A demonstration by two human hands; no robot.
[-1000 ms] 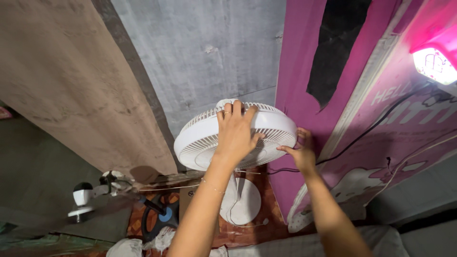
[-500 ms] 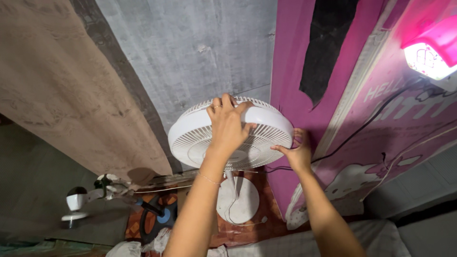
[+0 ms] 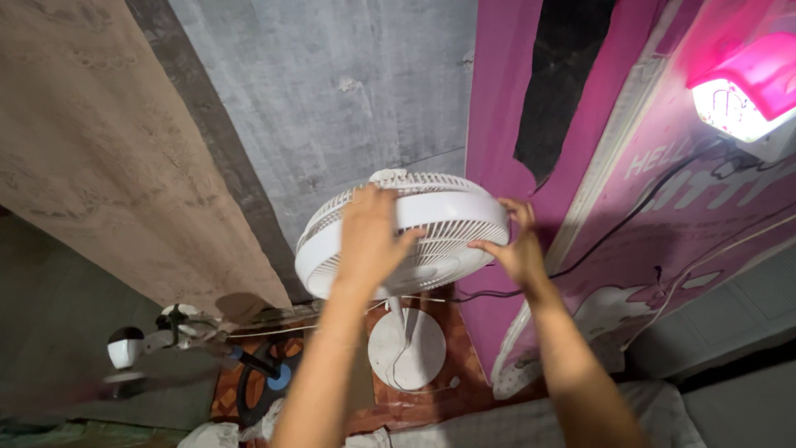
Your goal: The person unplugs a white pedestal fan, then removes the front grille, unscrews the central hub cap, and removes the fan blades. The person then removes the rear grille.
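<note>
Head view, looking down: left hand [image 3: 366,241] spread flat over white fan head [image 3: 431,217], fingers curled on far rim; right hand [image 3: 516,247] pinching right edge of grille. Fan standing on round base [image 3: 406,348], between grey wall [image 3: 348,99] and pink panel [image 3: 663,207], glowing lamp [image 3: 734,104] far right. Probably light, hollow plastic; thin grille bars likely flexible, breakable. Best held by solid outer rim. Compared with half a second earlier: left hand blurred and lower on grille, right hand higher on rim, head tilted more edge-on.
</note>
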